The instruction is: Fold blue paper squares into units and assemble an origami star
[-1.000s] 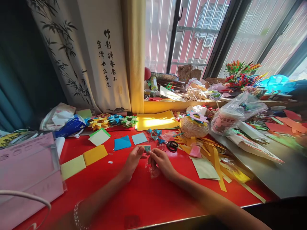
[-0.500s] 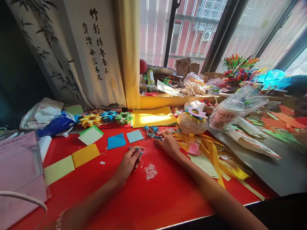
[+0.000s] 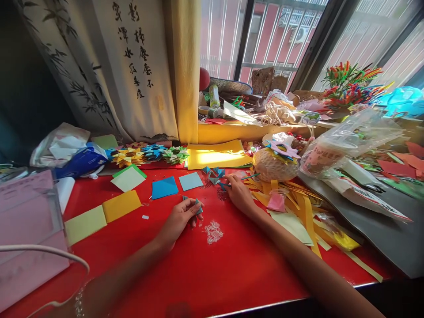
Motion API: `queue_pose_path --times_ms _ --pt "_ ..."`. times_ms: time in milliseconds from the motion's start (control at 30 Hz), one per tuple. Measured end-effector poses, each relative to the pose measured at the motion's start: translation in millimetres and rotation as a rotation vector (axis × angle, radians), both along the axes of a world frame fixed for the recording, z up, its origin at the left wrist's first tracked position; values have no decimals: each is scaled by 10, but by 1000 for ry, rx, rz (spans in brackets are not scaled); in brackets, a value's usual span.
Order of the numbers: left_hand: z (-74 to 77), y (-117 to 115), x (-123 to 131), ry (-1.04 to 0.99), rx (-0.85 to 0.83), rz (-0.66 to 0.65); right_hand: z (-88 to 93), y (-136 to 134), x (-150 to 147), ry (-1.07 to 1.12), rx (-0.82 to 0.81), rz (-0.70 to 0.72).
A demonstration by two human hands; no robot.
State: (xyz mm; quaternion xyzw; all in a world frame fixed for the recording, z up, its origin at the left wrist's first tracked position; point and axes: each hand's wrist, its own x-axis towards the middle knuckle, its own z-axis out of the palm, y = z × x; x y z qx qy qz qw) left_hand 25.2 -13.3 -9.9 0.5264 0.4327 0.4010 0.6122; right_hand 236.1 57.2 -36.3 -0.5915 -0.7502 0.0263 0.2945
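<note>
My left hand (image 3: 182, 218) is closed around a small blue folded paper piece (image 3: 199, 207), part of which sticks out between thumb and fingers. My right hand (image 3: 239, 193) is pinched on a thin blue stick (image 3: 251, 176); the stick's far end shows past the knuckles, and its other end points left. Just left of those fingertips, a cluster of blue and pale folded paper pieces (image 3: 213, 175) rests on the red table. A light blue paper square (image 3: 191, 181) and a darker blue paper stack (image 3: 164, 187) lie nearby.
White crumbs (image 3: 213, 232) lie on the red table (image 3: 205, 274). Folded paper stars (image 3: 127, 157) line the back, beside yellow sheets (image 3: 215, 155). A round woven basket (image 3: 274, 165), paper strips (image 3: 306, 210) and a bagged cup (image 3: 323, 154) crowd the right. A cable (image 3: 49, 251) crosses the left.
The view has shifted, so the table's contents appear a little further right and higher. Both hands keep their holds; the right hand remains beside the folded cluster.
</note>
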Motion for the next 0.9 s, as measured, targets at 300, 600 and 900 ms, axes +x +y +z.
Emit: queue_pose_path --times_ms 300,600,900 --pt "-19 31 -41 -85 -31 44 135 -25 54 165 18 229" --pt "-38 67 -69 -98 -86 12 74 -49 70 -118 -62 70" --pt "-32 50 -83 -84 -89 3 35 -16 61 -82 -5 123"
